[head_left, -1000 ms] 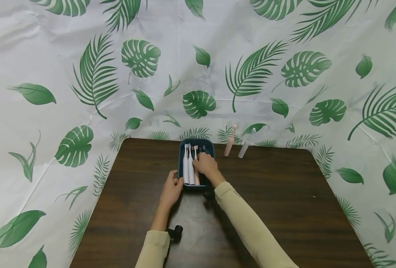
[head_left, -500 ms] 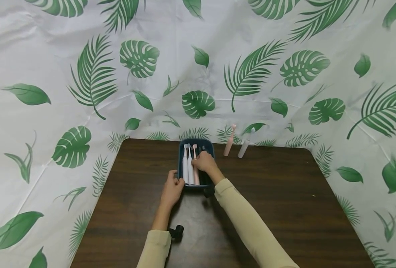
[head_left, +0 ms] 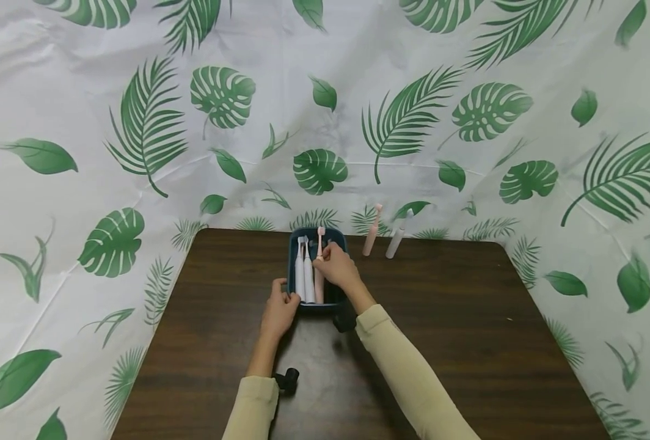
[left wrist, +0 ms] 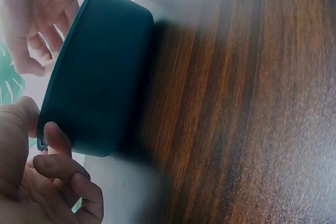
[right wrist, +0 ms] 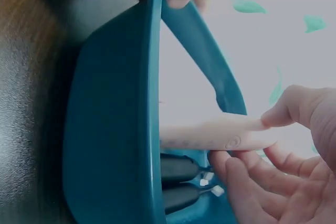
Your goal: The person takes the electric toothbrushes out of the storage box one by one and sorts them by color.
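A dark blue-green plastic basket [head_left: 290,263] sits at the table's far side. My left hand [head_left: 278,310] pinches its rim at the near left corner, thumb inside and fingers outside, as the left wrist view shows. Over the basket my right hand [head_left: 338,267] pinches a pink electric toothbrush [right wrist: 202,134] between thumb and fingers. That brush is tilted, its head at the basket's far rim. Two white electric toothbrushes [head_left: 308,278] lie side by side along the left. Beneath the pink one, two black electric toothbrushes [right wrist: 178,168] with white bristles show in the right wrist view.
Right of the basket, another pink electric toothbrush [head_left: 369,239] and a whitish one [head_left: 396,243] stand upright near the back edge of the dark wooden table [head_left: 440,318]. A leaf-print sheet [head_left: 270,110] hangs behind. A small pale speck [head_left: 509,319] lies on the right side.
My right hand has raised the pink toothbrush a little, so its head now reaches the basket's far rim. The left hand keeps its hold on the near corner. The head view shifts slightly.
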Tool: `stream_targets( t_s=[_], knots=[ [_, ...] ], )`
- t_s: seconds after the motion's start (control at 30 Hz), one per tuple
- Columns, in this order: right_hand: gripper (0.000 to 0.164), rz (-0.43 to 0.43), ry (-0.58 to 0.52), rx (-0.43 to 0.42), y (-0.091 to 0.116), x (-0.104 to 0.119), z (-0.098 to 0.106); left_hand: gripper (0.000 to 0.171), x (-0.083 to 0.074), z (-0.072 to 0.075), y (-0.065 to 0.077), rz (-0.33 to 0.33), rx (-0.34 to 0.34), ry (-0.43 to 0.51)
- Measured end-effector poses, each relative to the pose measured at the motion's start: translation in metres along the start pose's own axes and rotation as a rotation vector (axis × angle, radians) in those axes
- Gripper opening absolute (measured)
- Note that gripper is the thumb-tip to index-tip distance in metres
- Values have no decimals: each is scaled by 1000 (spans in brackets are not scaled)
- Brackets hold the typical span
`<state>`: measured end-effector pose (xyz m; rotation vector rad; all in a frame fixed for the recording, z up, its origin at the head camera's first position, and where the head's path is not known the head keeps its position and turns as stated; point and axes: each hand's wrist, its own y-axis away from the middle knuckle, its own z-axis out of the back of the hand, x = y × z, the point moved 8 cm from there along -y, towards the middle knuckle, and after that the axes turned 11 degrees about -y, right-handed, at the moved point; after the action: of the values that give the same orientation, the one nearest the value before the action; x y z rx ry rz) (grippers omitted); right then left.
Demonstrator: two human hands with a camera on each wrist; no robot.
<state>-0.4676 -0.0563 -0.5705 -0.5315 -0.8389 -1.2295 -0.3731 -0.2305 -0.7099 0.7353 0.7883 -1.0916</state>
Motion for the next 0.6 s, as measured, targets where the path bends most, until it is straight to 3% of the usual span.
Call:
stream_targets(
  t_s=[0.07,0.27,0.6],
  knots=[
    [29,16,-24,-7,4,2,2,59,-4,3,4,2,-8,2],
    [25,63,-85,-27,16,7,9,59,-22,11,18,-76,-47,24],
    [22,162,-236,-104,25,15,37,58,-4,-1,6,6,-4,24]
  ],
)
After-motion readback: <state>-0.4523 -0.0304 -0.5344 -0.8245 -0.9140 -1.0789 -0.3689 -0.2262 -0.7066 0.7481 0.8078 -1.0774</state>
